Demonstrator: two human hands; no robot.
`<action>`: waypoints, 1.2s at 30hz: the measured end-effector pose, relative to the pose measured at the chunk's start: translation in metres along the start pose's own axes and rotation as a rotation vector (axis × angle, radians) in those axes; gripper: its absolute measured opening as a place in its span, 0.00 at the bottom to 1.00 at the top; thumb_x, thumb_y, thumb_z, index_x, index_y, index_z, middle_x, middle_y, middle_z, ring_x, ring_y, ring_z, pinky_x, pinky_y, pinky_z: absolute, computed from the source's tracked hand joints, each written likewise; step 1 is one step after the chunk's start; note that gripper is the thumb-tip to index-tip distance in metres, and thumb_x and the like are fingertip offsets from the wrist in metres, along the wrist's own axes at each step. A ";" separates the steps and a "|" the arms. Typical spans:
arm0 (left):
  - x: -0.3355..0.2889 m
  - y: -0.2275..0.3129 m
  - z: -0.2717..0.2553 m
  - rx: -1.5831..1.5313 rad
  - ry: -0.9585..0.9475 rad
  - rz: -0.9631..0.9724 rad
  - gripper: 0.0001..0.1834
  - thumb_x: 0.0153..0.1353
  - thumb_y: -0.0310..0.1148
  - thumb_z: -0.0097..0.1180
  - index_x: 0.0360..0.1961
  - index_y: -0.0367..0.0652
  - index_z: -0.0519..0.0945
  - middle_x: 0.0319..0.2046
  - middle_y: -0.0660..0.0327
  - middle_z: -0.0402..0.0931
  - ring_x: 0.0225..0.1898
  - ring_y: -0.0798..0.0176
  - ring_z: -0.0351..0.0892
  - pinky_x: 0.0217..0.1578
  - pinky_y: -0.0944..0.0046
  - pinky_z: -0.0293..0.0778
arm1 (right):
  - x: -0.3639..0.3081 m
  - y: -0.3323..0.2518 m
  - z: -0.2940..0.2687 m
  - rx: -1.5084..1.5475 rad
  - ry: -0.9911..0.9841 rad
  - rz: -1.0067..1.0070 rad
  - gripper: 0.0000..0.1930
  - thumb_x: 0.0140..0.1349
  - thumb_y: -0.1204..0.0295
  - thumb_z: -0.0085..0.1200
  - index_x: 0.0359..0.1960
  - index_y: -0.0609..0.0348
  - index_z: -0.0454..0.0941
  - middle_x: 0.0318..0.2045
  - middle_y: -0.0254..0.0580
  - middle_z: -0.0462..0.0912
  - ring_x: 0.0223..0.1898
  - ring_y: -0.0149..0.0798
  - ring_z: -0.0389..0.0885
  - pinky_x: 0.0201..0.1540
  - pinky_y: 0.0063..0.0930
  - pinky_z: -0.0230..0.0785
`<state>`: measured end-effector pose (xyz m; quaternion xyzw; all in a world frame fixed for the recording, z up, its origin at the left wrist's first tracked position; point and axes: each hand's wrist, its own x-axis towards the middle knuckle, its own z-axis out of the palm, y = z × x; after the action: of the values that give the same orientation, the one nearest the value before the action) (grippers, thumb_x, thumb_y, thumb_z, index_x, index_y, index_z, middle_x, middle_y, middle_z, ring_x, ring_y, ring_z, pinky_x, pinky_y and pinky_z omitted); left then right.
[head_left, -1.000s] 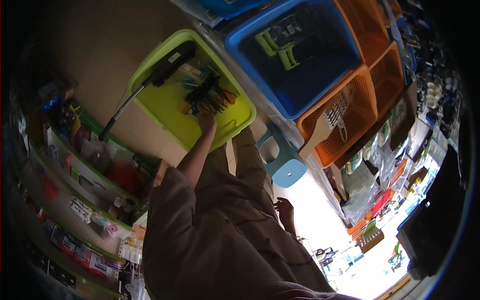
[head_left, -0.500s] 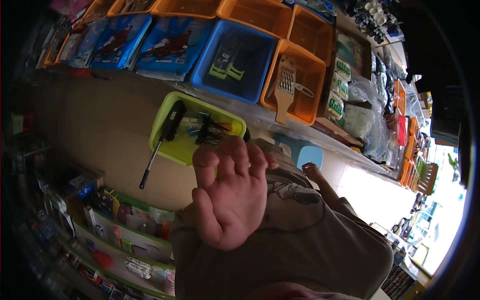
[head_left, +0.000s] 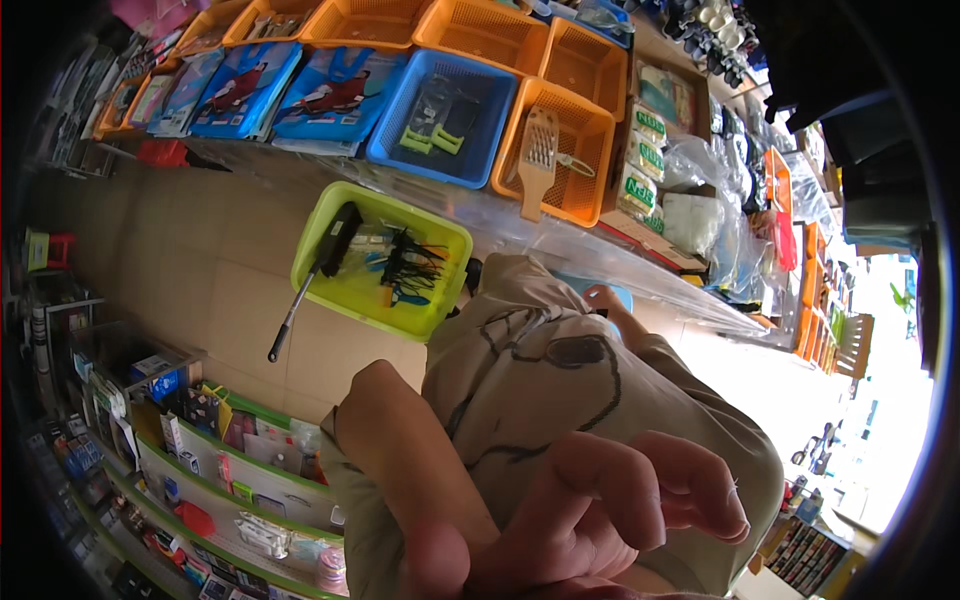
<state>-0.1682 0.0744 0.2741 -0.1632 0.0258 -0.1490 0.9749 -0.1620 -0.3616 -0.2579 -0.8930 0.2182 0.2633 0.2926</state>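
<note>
Close in front, at the lower middle, my left hand [head_left: 600,490] is raised with its fingers apart and loosely bent. Nothing shows in it. Its forearm rises from the sleeve at the left and crosses my beige shirt [head_left: 570,390]. My right hand [head_left: 605,297] hangs lower on the right, beside the shirt; its fingers are small and partly hidden, so their grip is unclear. A yellow-green bin [head_left: 395,322] stands on the floor ahead. In it lie a black brush [head_left: 336,240], whose silver handle leans over the rim, and a bundle of black cable-like pieces [head_left: 415,265].
A long display table ahead bears orange baskets [head_left: 480,35], a blue basket [head_left: 487,120] with green-handled items, and a wooden-handled grater [head_left: 537,165]. Blue bags [head_left: 338,95] stand left of these. Shelves of small goods [head_left: 240,490] line the lower left. Tiled floor [head_left: 215,240] lies between.
My left hand has dropped from upright before the bin to the lower middle, nearer to me, its fingers now bending rightward. The bin now shows fully. The view has shifted slightly.
</note>
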 end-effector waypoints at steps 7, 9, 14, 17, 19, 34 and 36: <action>-0.021 -0.022 -0.025 0.077 -0.071 0.235 0.42 0.61 0.76 0.29 0.42 0.41 0.64 0.49 0.31 0.68 0.45 0.45 0.76 0.52 0.50 0.69 | -0.067 -0.186 -0.019 0.021 -0.142 -0.217 0.09 0.55 0.64 0.61 0.33 0.53 0.86 0.28 0.41 0.86 0.31 0.34 0.83 0.37 0.30 0.75; -0.027 -0.015 -0.033 0.263 -0.249 0.205 0.41 0.63 0.72 0.32 0.47 0.38 0.67 0.50 0.32 0.68 0.46 0.43 0.78 0.51 0.50 0.72 | -0.063 -0.177 -0.030 0.019 -0.132 -0.222 0.09 0.55 0.64 0.61 0.33 0.53 0.86 0.28 0.41 0.86 0.31 0.34 0.84 0.37 0.30 0.75; -0.037 -0.029 -0.028 0.074 -0.140 0.396 0.36 0.67 0.63 0.41 0.53 0.36 0.67 0.51 0.41 0.71 0.46 0.42 0.78 0.47 0.51 0.76 | 0.029 -0.075 -0.009 -0.011 -0.171 -0.260 0.09 0.55 0.64 0.61 0.33 0.53 0.86 0.28 0.41 0.86 0.31 0.35 0.84 0.37 0.30 0.75; -0.042 0.006 -0.039 0.163 -0.216 -0.077 0.39 0.69 0.62 0.36 0.61 0.35 0.57 0.56 0.47 0.63 0.55 0.49 0.67 0.55 0.49 0.63 | 0.036 -0.074 0.014 0.002 -0.214 -0.271 0.09 0.54 0.65 0.61 0.33 0.52 0.86 0.28 0.41 0.86 0.31 0.35 0.84 0.37 0.30 0.75; -0.037 0.017 -0.042 0.125 -0.325 -0.337 0.44 0.69 0.64 0.29 0.68 0.33 0.48 0.61 0.48 0.55 0.66 0.55 0.56 0.68 0.48 0.48 | 0.031 -0.071 0.027 0.023 -0.222 -0.257 0.09 0.54 0.65 0.61 0.34 0.52 0.86 0.28 0.41 0.86 0.31 0.35 0.84 0.37 0.31 0.75; -0.005 0.031 -0.064 0.335 -0.605 -0.222 0.34 0.72 0.40 0.42 0.69 0.31 0.43 0.65 0.46 0.47 0.65 0.52 0.57 0.67 0.46 0.54 | -0.017 -0.032 0.050 0.097 -0.220 -0.107 0.08 0.53 0.66 0.61 0.34 0.52 0.86 0.29 0.41 0.86 0.33 0.38 0.85 0.38 0.31 0.76; -0.001 0.024 -0.067 0.322 -0.567 -0.183 0.32 0.70 0.33 0.43 0.68 0.30 0.45 0.64 0.43 0.50 0.62 0.51 0.60 0.65 0.47 0.56 | -0.018 -0.031 0.055 0.119 -0.214 -0.099 0.08 0.53 0.66 0.61 0.34 0.52 0.85 0.29 0.41 0.86 0.33 0.38 0.85 0.38 0.31 0.76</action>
<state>-0.1696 0.0754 0.2034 -0.0438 -0.2849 -0.1869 0.9391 -0.1775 -0.2994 -0.2729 -0.8504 0.1567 0.3290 0.3795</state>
